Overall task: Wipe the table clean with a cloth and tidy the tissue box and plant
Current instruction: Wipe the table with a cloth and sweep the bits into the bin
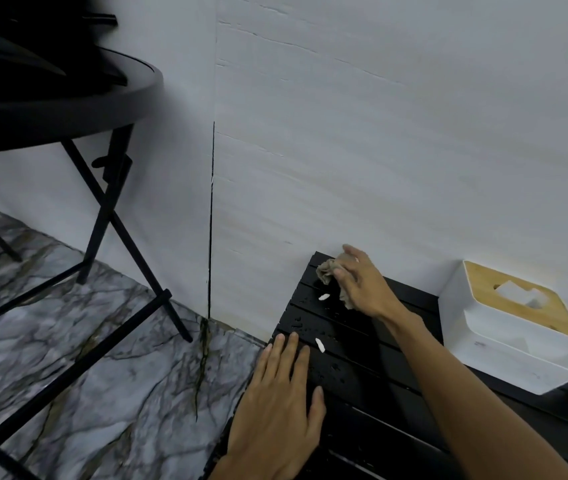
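On table (372,379), right hand (362,285) grips cloth (325,270); tissue box (504,344) lies along wall (379,133).

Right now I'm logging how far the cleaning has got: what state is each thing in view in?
Table: wet, droplets on the slats, two white scraps lying on it.
Cloth: crumpled, gripped by the right hand at the table's far left corner.
Left hand: flat, fingers straight, resting on the table's left edge.
Tissue box: upright by the wall, wooden lid on, tissue showing in the slot.

Bare left hand (280,407), right hand (362,287), forearms (448,386)
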Tool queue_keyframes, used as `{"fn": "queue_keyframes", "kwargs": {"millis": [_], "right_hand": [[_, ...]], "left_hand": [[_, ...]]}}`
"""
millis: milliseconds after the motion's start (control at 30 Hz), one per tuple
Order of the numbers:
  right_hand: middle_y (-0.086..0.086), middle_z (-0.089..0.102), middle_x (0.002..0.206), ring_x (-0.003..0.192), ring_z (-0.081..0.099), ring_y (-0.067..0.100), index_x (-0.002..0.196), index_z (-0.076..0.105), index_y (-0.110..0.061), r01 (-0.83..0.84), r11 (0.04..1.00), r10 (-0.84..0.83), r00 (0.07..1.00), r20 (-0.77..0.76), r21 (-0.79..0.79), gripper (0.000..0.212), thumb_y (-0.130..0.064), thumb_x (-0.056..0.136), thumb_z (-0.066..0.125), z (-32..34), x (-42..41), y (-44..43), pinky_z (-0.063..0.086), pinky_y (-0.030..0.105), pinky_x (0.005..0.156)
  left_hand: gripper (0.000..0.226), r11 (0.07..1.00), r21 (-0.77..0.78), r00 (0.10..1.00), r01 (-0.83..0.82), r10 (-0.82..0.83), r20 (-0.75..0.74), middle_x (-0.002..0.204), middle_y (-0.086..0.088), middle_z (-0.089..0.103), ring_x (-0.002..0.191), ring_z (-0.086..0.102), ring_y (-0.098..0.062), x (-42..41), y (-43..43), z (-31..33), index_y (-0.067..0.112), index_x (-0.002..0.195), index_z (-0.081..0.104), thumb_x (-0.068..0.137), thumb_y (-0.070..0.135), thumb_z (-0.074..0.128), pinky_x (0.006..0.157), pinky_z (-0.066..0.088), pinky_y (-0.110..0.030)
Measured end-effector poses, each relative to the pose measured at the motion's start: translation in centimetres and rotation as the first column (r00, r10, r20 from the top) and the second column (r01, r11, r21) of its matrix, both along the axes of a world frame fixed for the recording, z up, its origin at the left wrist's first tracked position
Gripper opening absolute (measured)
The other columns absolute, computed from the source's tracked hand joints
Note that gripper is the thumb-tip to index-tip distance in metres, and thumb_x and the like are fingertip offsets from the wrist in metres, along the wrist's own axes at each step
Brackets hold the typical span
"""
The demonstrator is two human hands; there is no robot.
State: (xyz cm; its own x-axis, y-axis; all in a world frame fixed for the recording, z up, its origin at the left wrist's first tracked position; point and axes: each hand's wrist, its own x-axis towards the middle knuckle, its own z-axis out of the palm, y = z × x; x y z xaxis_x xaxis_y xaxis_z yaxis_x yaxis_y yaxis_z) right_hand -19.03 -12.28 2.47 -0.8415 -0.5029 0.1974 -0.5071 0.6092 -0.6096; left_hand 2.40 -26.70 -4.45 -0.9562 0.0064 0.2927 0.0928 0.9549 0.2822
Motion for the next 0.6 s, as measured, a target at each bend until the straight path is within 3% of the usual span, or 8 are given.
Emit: {"fn": "queue_keyframes", "kwargs": {"millis": [67, 100, 167, 267, 400, 600], "right_hand": [[0.013, 0.025, 0.163, 0.145, 0.028, 0.008, 0.133, 0.062, -0.013, 0.030, 0.997, -0.035, 0.997, 0.064, 0.072, 0.032, -0.024, 0.106, 0.050, -1.0, -0.6, -1.4, 0.026, 0.015, 0.114], [0.012, 0.013, 0.167, 0.151, 0.021, 0.014, 0.140, 0.055, -0.015, 0.059, 0.994, -0.067, 0.994, 0.084, 0.095, 0.038, -0.028, 0.105, 0.051, -1.5, -0.8, -2.0, 0.020, 0.016, 0.114], [0.012, 0.000, 0.169, 0.152, 0.023, 0.027, 0.154, 0.036, -0.020, 0.114, 0.981, -0.126, 0.989, 0.071, 0.156, 0.055, -0.039, 0.104, 0.050, -2.4, -1.1, -3.0, 0.023, 0.028, 0.118], [0.011, 0.014, 0.168, 0.151, 0.025, 0.030, 0.157, 0.029, -0.021, 0.127, 0.955, -0.115, 0.992, -0.061, 0.267, 0.058, -0.046, 0.105, 0.039, -3.8, -1.2, -3.6, 0.025, 0.044, 0.122], [0.006, 0.041, 0.158, 0.150, 0.028, 0.020, 0.144, 0.053, -0.018, 0.022, 0.973, -0.005, 0.997, -0.077, 0.228, 0.044, -0.037, 0.109, 0.034, -4.3, -1.0, -3.2, 0.022, 0.039, 0.124], [-0.009, 0.047, 0.153, 0.146, 0.032, 0.004, 0.136, 0.063, -0.022, -0.168, 0.965, 0.173, 0.985, -0.006, 0.200, 0.040, -0.037, 0.108, 0.038, -3.1, 1.8, -1.0, 0.030, 0.030, 0.120]], "left_hand": [[0.058, 1.000, 0.006, 1.000, -0.002, 0.002, 0.003, 0.149, -0.004, 0.044, 0.140, 0.036, -0.022, 0.0, 0.0, 0.0, 0.015, 0.135, 0.055, 0.090, 0.049, 0.043, 0.108, 0.021, -0.036], [0.058, 1.000, 0.007, 1.000, -0.002, 0.002, 0.003, 0.149, -0.004, 0.043, 0.140, 0.035, -0.022, -0.1, 0.0, 0.0, 0.015, 0.135, 0.054, 0.091, 0.049, 0.043, 0.108, 0.021, -0.036], [0.058, 1.000, 0.006, 1.000, -0.001, 0.001, -0.003, 0.151, -0.004, 0.042, 0.141, 0.033, -0.022, -0.1, 0.0, -0.1, 0.014, 0.137, 0.053, 0.092, 0.049, 0.042, 0.108, 0.020, -0.036], [0.058, 1.000, 0.008, 1.000, 0.001, -0.001, 0.007, 0.152, -0.005, 0.040, 0.142, 0.031, -0.021, 0.0, 0.0, 0.0, 0.015, 0.139, 0.050, 0.093, 0.049, 0.041, 0.109, 0.019, -0.036], [0.059, 1.000, 0.008, 1.000, 0.009, -0.010, 0.022, 0.154, -0.005, 0.036, 0.144, 0.026, -0.020, 0.1, 0.0, 0.0, 0.015, 0.142, 0.046, 0.096, 0.050, 0.036, 0.110, 0.016, -0.036], [0.061, 1.000, 0.026, 0.999, -0.001, 0.000, 0.048, 0.156, -0.002, 0.030, 0.146, 0.019, -0.017, 0.3, 0.1, 0.6, 0.017, 0.146, 0.041, 0.097, 0.051, 0.030, 0.121, 0.014, -0.037]]}}
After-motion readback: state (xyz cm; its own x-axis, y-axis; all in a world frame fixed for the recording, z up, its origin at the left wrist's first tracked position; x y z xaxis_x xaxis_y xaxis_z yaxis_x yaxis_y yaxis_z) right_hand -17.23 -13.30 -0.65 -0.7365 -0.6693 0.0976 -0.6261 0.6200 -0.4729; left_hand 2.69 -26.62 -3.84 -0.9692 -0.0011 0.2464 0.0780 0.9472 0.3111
